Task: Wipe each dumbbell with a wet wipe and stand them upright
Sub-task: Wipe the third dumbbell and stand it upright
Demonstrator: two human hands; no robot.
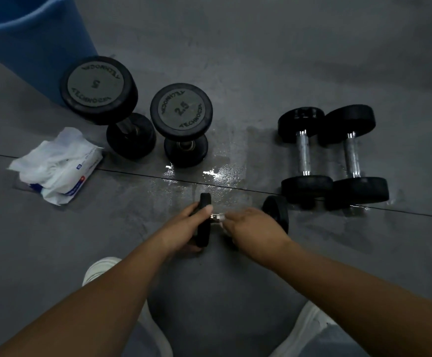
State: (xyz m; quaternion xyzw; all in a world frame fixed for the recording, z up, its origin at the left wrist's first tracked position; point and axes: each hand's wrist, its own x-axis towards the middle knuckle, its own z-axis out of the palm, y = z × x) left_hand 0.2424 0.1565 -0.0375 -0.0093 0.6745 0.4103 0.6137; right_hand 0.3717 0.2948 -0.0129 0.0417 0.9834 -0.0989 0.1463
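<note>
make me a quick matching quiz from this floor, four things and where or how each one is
1. dumbbell marked 5
2. pack of wipes
3. far-right dumbbell
4. small dumbbell

A. gripped by left hand and right hand
B. lying untouched on its side
C. white, at far left
D. standing on end

Pairs: 1-D, 2-C, 3-B, 4-A

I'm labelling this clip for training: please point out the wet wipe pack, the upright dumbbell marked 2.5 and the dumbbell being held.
wet wipe pack (63,172), head view, on its white middle.
dumbbell marked 2.5 (181,109), head view, on its top end face.
held dumbbell (278,213), head view, on its uncovered end weight.
</note>
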